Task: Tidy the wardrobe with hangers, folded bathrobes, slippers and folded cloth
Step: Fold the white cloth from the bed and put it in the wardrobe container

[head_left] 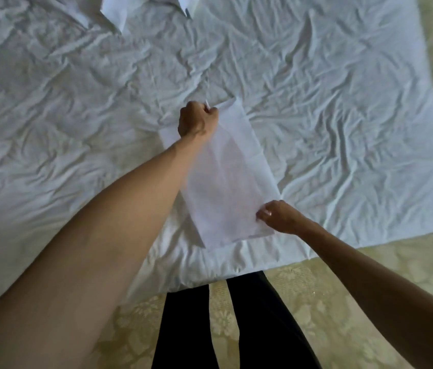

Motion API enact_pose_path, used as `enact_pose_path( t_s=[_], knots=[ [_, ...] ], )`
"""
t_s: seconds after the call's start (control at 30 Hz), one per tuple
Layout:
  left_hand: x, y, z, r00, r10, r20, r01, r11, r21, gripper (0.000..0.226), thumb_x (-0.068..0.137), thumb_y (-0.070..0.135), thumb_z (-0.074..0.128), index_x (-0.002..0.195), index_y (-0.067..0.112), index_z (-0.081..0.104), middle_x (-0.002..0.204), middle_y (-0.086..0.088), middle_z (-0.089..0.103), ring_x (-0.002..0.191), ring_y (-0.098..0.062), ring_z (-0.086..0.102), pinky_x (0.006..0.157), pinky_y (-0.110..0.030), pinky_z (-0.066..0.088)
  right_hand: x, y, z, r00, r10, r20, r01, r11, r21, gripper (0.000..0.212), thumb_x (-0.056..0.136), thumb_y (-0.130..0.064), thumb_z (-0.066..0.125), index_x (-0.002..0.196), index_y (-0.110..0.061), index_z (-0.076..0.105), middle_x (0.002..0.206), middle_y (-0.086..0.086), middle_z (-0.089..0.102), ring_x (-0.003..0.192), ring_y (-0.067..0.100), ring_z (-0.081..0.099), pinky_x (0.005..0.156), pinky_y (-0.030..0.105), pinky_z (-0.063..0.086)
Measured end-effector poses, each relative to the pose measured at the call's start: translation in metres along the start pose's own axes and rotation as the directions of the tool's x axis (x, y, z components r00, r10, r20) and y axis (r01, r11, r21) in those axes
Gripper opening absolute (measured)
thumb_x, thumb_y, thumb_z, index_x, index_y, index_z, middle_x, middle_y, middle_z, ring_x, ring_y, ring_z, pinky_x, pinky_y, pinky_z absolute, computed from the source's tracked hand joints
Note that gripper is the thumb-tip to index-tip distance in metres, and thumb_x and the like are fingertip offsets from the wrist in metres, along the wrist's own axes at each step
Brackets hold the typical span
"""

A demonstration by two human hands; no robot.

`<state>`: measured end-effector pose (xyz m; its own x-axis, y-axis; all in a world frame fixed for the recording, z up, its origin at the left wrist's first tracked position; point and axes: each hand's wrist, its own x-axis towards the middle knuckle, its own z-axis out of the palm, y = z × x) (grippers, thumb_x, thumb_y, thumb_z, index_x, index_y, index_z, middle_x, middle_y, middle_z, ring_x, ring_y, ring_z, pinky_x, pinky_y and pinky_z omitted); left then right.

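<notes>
The left hand (196,119) has its grip curled tight on the far corner of the folded cloth (226,177); the right hand (279,217) pinches the near corner. Between both grips, the cloth lies on the bed (77,102).

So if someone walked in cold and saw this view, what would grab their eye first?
Probably the flat white folded cloth at the centre, held over the wrinkled white bed sheet. The left hand grips its far end and the right hand pinches its near corner. After that, more white fabric lying at the top edge, and the patterned carpet below.
</notes>
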<state>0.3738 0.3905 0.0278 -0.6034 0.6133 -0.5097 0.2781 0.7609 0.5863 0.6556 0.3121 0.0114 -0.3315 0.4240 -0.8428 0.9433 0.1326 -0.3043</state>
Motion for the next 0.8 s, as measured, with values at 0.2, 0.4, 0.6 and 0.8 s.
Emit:
enact_pose_path(
  t_s=[0.2, 0.4, 0.6, 0.8],
  knots=[
    [0.008, 0.021, 0.075, 1.000, -0.018, 0.020, 0.016, 0.996, 0.090, 0.041, 0.082, 0.043, 0.052, 0.096, 0.011, 0.073, 0.096, -0.011, 0.075, 0.093, -0.028, 0.072, 0.082, -0.038, 0.059, 0.028, 0.056, -0.021, 0.999, 0.036, 0.003, -0.036, 0.998, -0.057, 0.033, 0.099, -0.039, 0.045, 0.100, -0.017, 0.069, 0.093, 0.005, 0.064, 0.095, 0.029, 0.062, 0.083, 0.036, 0.047],
    [0.009, 0.013, 0.085, 0.999, 0.012, 0.030, -0.017, 0.984, 0.176, 0.039, 0.090, 0.059, 0.059, 0.082, 0.021, 0.063, 0.105, -0.005, 0.073, 0.105, -0.025, 0.065, 0.083, -0.030, 0.046, 0.045, 0.071, -0.033, 0.986, 0.059, -0.159, -0.084, 0.985, -0.154, 0.044, 0.092, -0.060, 0.053, 0.100, -0.020, 0.068, 0.101, 0.003, 0.070, 0.100, 0.027, 0.065, 0.078, 0.035, 0.045],
    [0.014, -0.035, 0.046, 0.960, 0.224, -0.169, -0.177, 0.951, 0.255, 0.056, 0.081, 0.067, 0.067, 0.107, 0.017, 0.061, 0.112, -0.004, 0.063, 0.110, -0.026, 0.060, 0.082, -0.036, 0.046, 0.078, 0.026, -0.087, 0.888, -0.055, -0.456, 0.047, 0.999, -0.028, 0.048, 0.084, -0.059, 0.065, 0.114, -0.023, 0.059, 0.108, -0.002, 0.066, 0.101, 0.023, 0.063, 0.076, 0.034, 0.046],
    [0.041, -0.080, 0.009, 0.992, -0.045, -0.116, 0.083, 0.933, 0.349, 0.099, 0.070, 0.060, 0.081, 0.141, 0.007, 0.038, 0.146, -0.016, 0.039, 0.137, -0.032, 0.039, 0.103, -0.045, 0.042, 0.154, -0.065, -0.142, 0.832, -0.287, -0.475, 0.212, 0.956, -0.205, 0.080, 0.078, -0.055, 0.075, 0.140, -0.012, 0.046, 0.134, 0.007, 0.050, 0.125, 0.027, 0.047, 0.093, 0.042, 0.048]
  ],
)
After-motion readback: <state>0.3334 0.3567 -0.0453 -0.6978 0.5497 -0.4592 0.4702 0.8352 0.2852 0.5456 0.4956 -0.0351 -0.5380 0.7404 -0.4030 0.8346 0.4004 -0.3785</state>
